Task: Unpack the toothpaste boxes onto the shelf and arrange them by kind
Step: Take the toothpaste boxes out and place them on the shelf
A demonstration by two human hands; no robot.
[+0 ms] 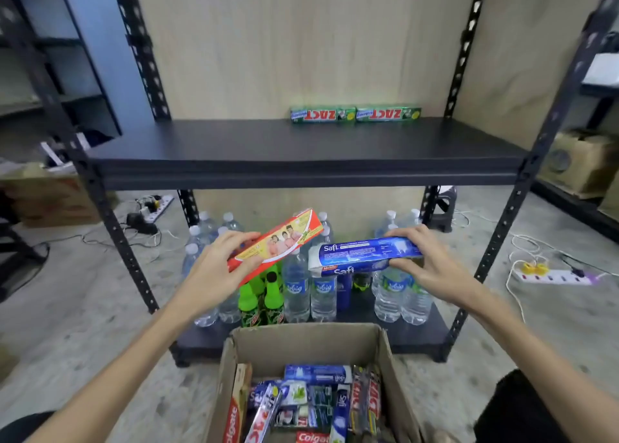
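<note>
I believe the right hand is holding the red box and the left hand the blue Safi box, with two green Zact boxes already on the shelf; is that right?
The hands are swapped. In the head view the left hand holds the red box and the right hand holds the blue Safi box. Two green Zact boxes do sit on the shelf.

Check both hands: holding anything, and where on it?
Left hand grips the red toothpaste box near its lower left end. Right hand grips the blue Safi box at its right end, fingers over the top.

I count two green Zact boxes [355, 115] on my shelf [268, 147], one red box [278, 243] and one blue Safi box [361, 255] held.
</note>
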